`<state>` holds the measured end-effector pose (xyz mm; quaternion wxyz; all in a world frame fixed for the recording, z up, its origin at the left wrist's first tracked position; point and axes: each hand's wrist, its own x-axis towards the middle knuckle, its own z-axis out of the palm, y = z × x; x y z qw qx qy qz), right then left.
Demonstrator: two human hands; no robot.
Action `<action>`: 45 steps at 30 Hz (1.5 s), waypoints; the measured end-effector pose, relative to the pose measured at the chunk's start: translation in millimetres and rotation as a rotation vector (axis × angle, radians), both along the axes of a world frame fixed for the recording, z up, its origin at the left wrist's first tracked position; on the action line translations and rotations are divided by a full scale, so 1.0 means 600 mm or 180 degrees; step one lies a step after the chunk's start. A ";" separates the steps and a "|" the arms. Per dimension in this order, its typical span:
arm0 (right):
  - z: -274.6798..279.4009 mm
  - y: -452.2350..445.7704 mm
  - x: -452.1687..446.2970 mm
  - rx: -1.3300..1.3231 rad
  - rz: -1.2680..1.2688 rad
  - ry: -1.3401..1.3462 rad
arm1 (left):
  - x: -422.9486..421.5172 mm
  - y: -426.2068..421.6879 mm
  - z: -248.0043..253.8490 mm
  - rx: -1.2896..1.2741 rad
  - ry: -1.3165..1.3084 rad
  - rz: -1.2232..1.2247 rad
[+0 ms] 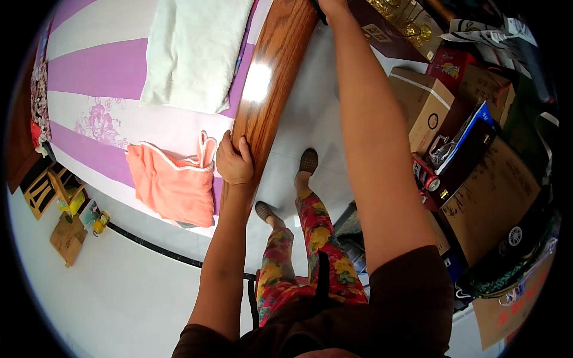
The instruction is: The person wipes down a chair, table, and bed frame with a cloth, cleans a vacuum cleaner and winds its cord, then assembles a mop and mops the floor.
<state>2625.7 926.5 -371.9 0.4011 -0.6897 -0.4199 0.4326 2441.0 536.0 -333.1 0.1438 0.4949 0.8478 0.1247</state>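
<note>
My left hand (234,160) rests on the wooden bed rail (274,71), thumb apart from the fingers, holding nothing that I can see. Close beside it on the bed lies a folded coral-orange cloth (173,185) with a white braided edge and a loop. Farther up the bed is a folded white towel or blanket (191,53). My right arm stretches forward past the rail. Only part of my right hand (332,6) shows at the top edge; its fingers are out of frame, and something black is beside it.
A purple and white striped sheet (98,65) covers the bed. Cardboard boxes (421,107), a red can (425,173) and bags crowd the right side. Grey tiled floor (286,128) lies between, under my feet. A wooden chair (54,188) stands at the far left.
</note>
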 end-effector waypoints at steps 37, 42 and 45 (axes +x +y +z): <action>0.063 0.155 -0.064 -0.0319 0.1104 -0.2808 | -0.018 0.009 0.016 -0.0231 -0.0401 -0.0017; 0.049 0.231 -0.015 -0.0305 0.1304 -0.2828 | -0.020 0.009 0.016 -0.0268 -0.0413 0.0055; 0.020 0.271 0.032 -0.0044 0.1426 -0.2790 | -0.019 0.009 0.018 -0.0306 -0.0426 0.0082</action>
